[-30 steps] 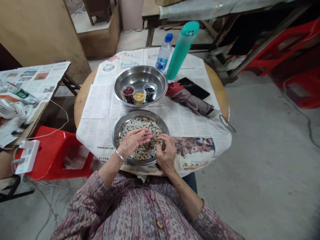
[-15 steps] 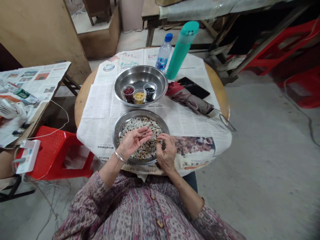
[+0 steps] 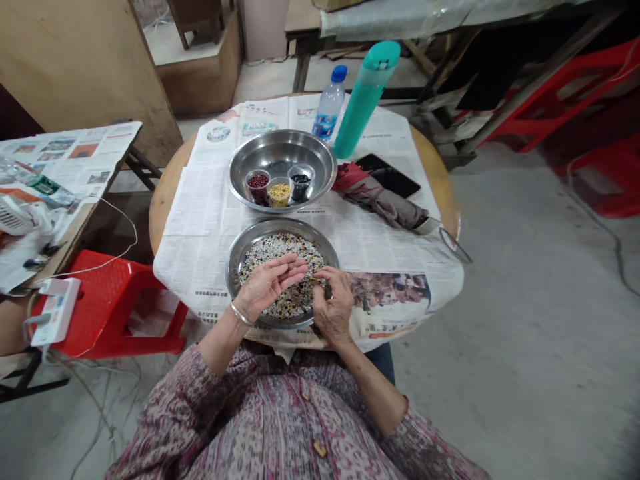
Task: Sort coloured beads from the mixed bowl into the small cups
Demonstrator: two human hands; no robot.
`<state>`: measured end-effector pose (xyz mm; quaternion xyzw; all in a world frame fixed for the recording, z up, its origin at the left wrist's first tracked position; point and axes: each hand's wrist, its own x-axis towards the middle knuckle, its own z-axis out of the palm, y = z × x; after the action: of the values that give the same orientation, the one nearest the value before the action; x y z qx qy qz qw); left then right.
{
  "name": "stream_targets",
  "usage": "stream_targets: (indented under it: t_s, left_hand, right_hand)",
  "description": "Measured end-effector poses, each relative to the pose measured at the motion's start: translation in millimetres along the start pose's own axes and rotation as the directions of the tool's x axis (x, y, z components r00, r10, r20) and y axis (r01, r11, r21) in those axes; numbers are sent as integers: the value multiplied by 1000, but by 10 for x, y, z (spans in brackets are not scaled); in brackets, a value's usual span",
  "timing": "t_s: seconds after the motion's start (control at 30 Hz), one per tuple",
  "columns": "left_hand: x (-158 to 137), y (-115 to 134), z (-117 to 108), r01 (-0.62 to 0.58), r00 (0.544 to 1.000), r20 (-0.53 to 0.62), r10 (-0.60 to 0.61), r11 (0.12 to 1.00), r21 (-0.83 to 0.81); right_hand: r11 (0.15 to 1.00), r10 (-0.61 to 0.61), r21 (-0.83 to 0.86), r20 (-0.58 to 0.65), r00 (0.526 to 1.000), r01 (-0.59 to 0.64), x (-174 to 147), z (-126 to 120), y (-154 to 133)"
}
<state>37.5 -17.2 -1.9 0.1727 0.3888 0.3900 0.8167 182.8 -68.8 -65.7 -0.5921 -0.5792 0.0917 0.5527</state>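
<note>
A metal basin point(image 3: 332, 253) in front of me holds mixed grains point(image 3: 285, 248), mostly white with dark red, yellow and black bits. My left hand point(image 3: 267, 285) is over its left and middle part, palm turned up, fingers stretched out and slightly cupped. I see nothing in that palm. Near the right rim is my right hand point(image 3: 333, 303), its fingers bent over the grains, with a gap between thumb and forefinger. Behind, a larger metal bowl point(image 3: 250, 157) contains clear cups of dark red beans point(image 3: 258, 181), yellow beans point(image 3: 279, 193) and black beans point(image 3: 301, 180).
Newspaper point(image 3: 195, 220) covers the round table point(image 3: 167, 193). Beyond the bowl stand a water bottle point(image 3: 330, 103) and a teal flask point(image 3: 367, 100). A folded umbrella point(image 3: 380, 199) and a black phone point(image 3: 390, 175) lie to the right. A red stool point(image 3: 115, 300) is on the left.
My left hand has shifted very slightly to the right. My right hand stays in nearly the same place, and the beans in the cups look the same.
</note>
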Motion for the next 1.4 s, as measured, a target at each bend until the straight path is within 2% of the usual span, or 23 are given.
stream_targets:
  t_s: [0.1,0.17,0.2,0.23,0.27,0.33,0.37,0.4,0.43,0.47,0.5,0.53,0.6,0.63,0.7,0.8,0.9,1.07,1.23,1.4]
  left_hand:
    - [9,-30,-29,-50,999,9,49,996,72]
    - [5,-53,-48,-143,990,21,142,965,220]
    - [-1,-63,-56,-210,977,39,209,917,339]
    - [-11,-71,-63,-276,958,71,276,833,480]
    - [-24,-76,-67,-329,936,114,334,709,623]
    - [-55,-78,-64,-367,896,201,395,406,837]
    - [-70,-75,-56,-355,886,225,406,281,892]
    - [-82,-69,-43,-338,880,231,415,205,919]
    - [-91,-61,-27,-322,878,218,425,191,927]
    - [-95,-50,-9,-314,882,188,432,242,918]
    - [-94,-37,9,-308,894,143,424,351,884]
    - [-89,-22,26,-296,914,90,396,500,814]
    - [-70,14,47,-231,958,-11,287,794,562]
    - [-59,33,51,-185,973,-47,224,892,413]
    - [-39,68,47,-109,989,-82,125,979,174]
    - [-28,100,28,-56,994,-89,56,998,10]
    - [-38,105,20,-20,998,-68,17,999,-39]
    - [-68,89,15,-3,1000,7,3,1000,-29]
    - [-83,57,-18,-42,997,66,42,999,-3]
    - [-84,31,-45,-76,995,63,74,997,24]
  right_hand:
    - [1000,-3,4,5,1000,3,0,1,3]
    - [1000,-5,8,5,1000,5,0,3,8]
    - [1000,-7,8,4,1000,7,0,4,11]
    - [1000,-9,7,2,1000,9,-1,6,14]
    - [1000,-11,6,0,1000,11,-1,7,17]
    - [1000,-13,0,-1,1000,13,-3,8,22]
    - [1000,-12,-2,1,1000,12,-4,8,24]
    - [1000,-9,-3,3,1000,9,-4,9,25]
    - [1000,-6,-2,5,1000,6,-5,9,25]
    - [1000,-3,1,7,1000,3,-6,9,25]
    - [1000,-1,5,7,1000,1,-6,9,23]
    - [1000,-2,9,7,1000,1,-6,9,22]
    - [1000,-6,15,7,1000,5,-6,7,19]
    - [1000,-6,15,7,1000,6,-6,7,17]
    - [1000,-3,12,7,1000,3,-5,4,16]
    - [1000,4,14,9,1000,-4,-4,2,15]
    - [1000,10,18,13,1000,-10,-2,2,12]
    - [1000,8,12,7,1000,-8,0,2,-1]
    - [1000,-5,6,9,1000,5,-1,1,-1]
    - [1000,-10,1,6,1000,10,-2,4,8]
